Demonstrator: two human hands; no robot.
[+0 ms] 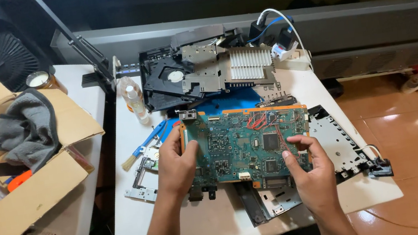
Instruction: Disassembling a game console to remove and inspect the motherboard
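Holding circuit board (248,142); rag (28,129) in cardboard box (25,206)

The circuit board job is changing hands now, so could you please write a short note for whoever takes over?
Left hand: grips the left edge of the green circuit board.
Right hand: fingers on the board's lower right edge.
The board is held over the white table, above loose metal plates.
Done: the board is out of the black case, which sits behind with the finned metal block.
Left: brush and bottle lie unused.

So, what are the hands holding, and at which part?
Both hold the green circuit board: left hand grips its left edge, right hand its lower right edge.
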